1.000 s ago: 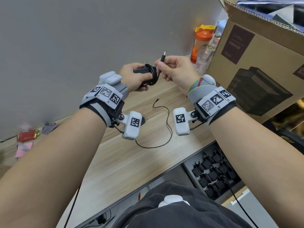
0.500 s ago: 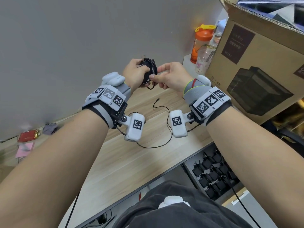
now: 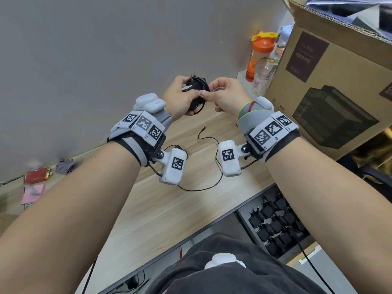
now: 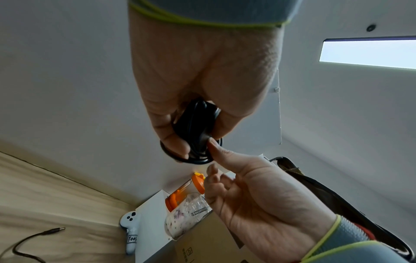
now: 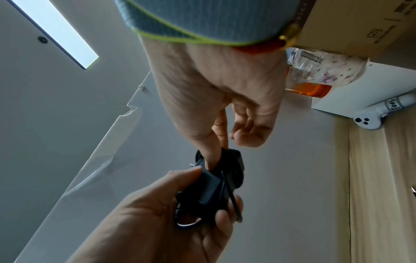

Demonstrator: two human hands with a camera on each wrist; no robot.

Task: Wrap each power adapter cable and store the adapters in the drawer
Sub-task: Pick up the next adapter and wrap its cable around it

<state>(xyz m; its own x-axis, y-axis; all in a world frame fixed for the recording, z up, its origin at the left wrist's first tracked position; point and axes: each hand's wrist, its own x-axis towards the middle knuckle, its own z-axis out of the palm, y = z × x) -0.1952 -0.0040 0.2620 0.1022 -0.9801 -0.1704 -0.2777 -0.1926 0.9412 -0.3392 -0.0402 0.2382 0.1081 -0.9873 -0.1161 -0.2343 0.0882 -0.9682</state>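
Observation:
My left hand (image 3: pixel 184 98) grips a black power adapter (image 3: pixel 196 87), prongs up, with its cable coiled round the body. It is held in the air above the desk's back edge. My right hand (image 3: pixel 204 94) pinches the wrapped cable (image 4: pixel 198 158) with thumb and index finger, its other fingers curled. In the right wrist view the adapter (image 5: pixel 211 186) sits in the left palm under the right thumb. A second adapter's loose cable (image 3: pixel 214 149) lies on the desk (image 3: pixel 169 209). The open drawer (image 3: pixel 240 215) below the desk edge holds several black adapters (image 3: pixel 275 225).
A large cardboard box (image 3: pixel 328 81) stands on the right of the desk. An orange bottle (image 3: pixel 257 58) and a clear patterned bottle (image 3: pixel 263 79) stand beside it. A grey partition (image 3: pixel 106 60) backs the desk. A white controller (image 4: pixel 130 229) lies near the bottles.
A second ago my right hand held the cable's plug end up beside the adapter. Now that end is down on the coil, and the adapter is turned prongs up.

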